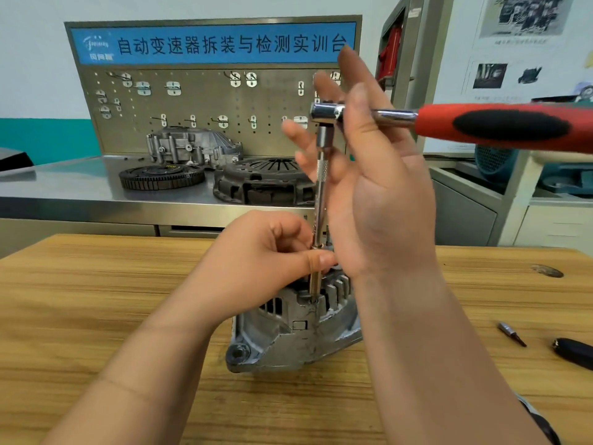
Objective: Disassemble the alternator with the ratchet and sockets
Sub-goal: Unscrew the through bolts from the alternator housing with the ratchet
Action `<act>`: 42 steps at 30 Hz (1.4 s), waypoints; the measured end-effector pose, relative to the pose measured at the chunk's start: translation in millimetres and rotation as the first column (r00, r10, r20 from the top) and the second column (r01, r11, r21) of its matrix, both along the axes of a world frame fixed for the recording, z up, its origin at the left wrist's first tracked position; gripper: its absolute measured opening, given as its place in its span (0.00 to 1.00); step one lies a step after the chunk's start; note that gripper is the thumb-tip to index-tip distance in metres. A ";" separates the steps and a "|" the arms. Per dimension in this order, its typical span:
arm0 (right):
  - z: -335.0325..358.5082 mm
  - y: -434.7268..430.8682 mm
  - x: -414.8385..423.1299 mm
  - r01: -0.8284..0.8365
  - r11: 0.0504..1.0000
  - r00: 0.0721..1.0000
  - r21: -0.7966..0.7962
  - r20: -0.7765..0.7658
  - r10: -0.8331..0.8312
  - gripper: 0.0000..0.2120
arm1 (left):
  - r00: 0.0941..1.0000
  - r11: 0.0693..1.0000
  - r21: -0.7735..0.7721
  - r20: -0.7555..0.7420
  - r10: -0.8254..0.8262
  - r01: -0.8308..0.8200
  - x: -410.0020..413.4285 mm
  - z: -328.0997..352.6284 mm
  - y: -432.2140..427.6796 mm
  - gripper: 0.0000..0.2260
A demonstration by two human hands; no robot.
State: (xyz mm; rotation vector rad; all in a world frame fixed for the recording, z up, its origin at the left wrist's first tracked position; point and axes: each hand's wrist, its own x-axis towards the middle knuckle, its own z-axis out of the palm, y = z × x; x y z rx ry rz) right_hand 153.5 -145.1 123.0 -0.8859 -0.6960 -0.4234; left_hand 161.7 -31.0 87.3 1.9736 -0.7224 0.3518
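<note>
A grey metal alternator [288,329] stands on the wooden table [96,300], finned end up. A long chrome extension bar [321,194] rises upright from a socket [313,282] seated on the alternator's top. The ratchet [327,112] sits on the bar's upper end, and its red and black handle [507,125] points right. My left hand [272,258] pinches the lower end of the bar just above the alternator. My right hand [369,175] is raised beside the ratchet head with its fingers spread and mostly straight, touching the shaft near the head; no curled grip shows.
A small dark bit [511,334] and a black tool handle [574,351] lie on the table at the right. Behind, a steel bench [80,184] carries a flywheel [162,176], a clutch cover [266,181] and a housing [192,146] under a pegboard. Cabinets stand at the right.
</note>
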 end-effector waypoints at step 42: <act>-1.5 1.8 2.2 0.064 0.993 0.998 -0.102 0.033 -0.061 0.12 | 1.000 0.999 0.040 -0.012 0.017 -0.016 1.3 -1.3 0.0 0.17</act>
